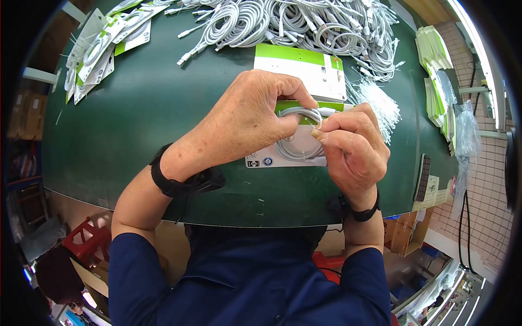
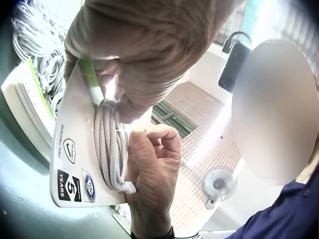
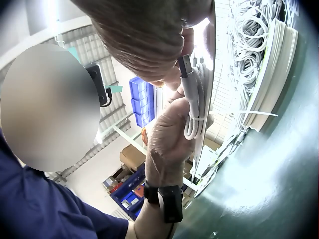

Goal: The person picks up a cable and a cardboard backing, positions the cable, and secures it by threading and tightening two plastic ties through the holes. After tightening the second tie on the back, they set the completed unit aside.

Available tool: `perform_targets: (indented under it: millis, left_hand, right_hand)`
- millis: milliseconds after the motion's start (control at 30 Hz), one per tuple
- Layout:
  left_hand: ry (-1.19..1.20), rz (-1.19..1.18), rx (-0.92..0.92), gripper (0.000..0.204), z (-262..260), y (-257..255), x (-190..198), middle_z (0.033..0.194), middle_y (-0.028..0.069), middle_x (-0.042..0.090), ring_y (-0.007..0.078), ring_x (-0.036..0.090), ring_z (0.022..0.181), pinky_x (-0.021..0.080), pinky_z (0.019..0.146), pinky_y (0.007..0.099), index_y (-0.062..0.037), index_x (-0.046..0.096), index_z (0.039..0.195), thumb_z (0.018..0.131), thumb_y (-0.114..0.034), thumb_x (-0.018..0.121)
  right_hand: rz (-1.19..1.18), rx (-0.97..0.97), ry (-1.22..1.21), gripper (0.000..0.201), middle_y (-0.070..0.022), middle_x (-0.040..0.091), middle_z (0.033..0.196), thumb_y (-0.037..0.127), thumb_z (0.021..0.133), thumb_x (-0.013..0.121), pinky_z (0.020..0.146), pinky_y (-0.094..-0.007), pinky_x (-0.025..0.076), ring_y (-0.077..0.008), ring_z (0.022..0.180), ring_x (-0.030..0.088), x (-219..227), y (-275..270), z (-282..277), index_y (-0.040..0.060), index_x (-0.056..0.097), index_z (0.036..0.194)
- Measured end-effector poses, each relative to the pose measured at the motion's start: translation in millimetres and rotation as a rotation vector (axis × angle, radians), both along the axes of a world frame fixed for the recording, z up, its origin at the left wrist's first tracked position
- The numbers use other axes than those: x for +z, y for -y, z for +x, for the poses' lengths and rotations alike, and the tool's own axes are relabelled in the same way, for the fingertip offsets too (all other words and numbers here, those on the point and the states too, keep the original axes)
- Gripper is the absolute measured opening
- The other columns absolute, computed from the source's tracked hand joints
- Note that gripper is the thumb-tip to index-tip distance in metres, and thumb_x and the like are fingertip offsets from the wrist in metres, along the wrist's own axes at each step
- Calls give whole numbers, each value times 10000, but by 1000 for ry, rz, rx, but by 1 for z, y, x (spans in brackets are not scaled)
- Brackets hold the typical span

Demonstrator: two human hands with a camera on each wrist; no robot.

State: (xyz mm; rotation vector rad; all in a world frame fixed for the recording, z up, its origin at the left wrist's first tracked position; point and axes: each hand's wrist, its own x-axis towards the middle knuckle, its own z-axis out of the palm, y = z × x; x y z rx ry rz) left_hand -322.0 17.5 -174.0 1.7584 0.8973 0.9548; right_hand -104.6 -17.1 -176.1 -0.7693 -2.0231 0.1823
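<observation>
A coiled pale cable [image 1: 296, 149] lies against a white and green printed card [image 1: 261, 157]; the left wrist view shows the coil [image 2: 107, 144] along the card [image 2: 67, 129]. My left hand [image 1: 253, 108] pinches the top of the coil and the card between thumb and fingers. Close beside it, my right hand [image 1: 356, 144] pinches a thin tie at the coil, thumb against forefinger. In the right wrist view a USB plug [image 3: 187, 69] stands at the coil's end, and a white tie [image 3: 198, 118] crosses the cable. Part of the coil is hidden behind the hands.
A stack of cards [image 1: 299, 70] stands behind the hands, with a large heap of coiled cables [image 1: 293, 22] beyond. Loose white ties [image 1: 380, 108] lie to the right. Carded cables [image 1: 98, 54] are piled at the far left, green and white cards [image 1: 435, 81] at the right edge.
</observation>
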Motion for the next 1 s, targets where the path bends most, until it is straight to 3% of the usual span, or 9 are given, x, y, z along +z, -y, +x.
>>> perform_targets:
  millis: [600, 1000]
  left_hand:
    - [-21, -88, -50, 290, -2, -3, -1, 990, 100, 759, 141, 721, 974, 599, 895, 310, 55, 739, 1072, 816, 64, 604]
    - [-20, -106, -67, 275, -1, -4, -3, 990, 90, 751, 133, 713, 979, 597, 907, 314, 55, 718, 1062, 818, 69, 593]
  right_hand:
    - [33, 7, 33, 293, -28, 689, 898, -90, 663, 815, 627, -323, 481, -211, 765, 587, -4, -4, -1, 83, 712, 876]
    - [-16, -2, 57, 295, -33, 701, 912, -91, 668, 815, 626, -330, 489, -221, 771, 592, -3, -3, 0, 82, 731, 891]
